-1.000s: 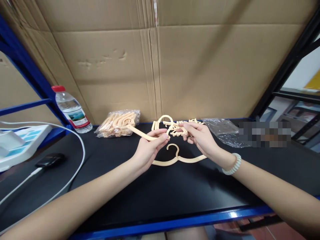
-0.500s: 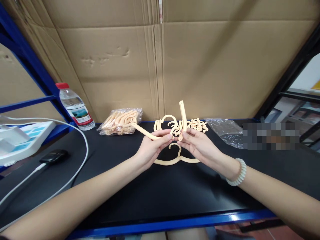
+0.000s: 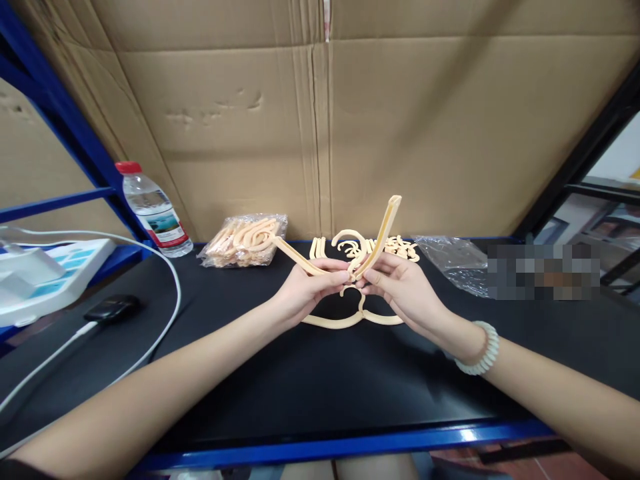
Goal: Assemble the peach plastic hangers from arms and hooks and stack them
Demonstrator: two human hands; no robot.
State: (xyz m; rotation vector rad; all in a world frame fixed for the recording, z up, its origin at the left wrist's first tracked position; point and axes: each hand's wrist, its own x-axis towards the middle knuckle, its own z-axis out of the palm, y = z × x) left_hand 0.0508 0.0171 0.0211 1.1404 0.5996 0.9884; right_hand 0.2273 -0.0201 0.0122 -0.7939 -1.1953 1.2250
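Observation:
My left hand (image 3: 307, 293) pinches a cream plastic hanger arm (image 3: 295, 255) that slants up to the left. A curved hanger hook (image 3: 350, 235) rises above my fingertips; whether it is joined to the pieces in my hands I cannot tell. Between thumb and fingers, my right hand (image 3: 407, 293) grips another hanger arm (image 3: 385, 230), tilted up to the right with its grooved side showing. The inner ends of both arms meet between my fingertips, partly hidden. Below them, a hanger (image 3: 333, 323) with its hook lies on the black table (image 3: 320, 387).
Loose hanger arms (image 3: 317, 248) and a heap of small hanger parts (image 3: 400, 248) lie at the back. Left of them are a bag of hanger parts (image 3: 243, 241), a water bottle (image 3: 159, 217), a power strip (image 3: 55, 277) and a white cable (image 3: 175, 293). An empty plastic bag (image 3: 453, 260) lies right.
The hanger arm in my right hand has tipped to the right and turned its groove into view. Its lower end now meets the piece in my left hand.

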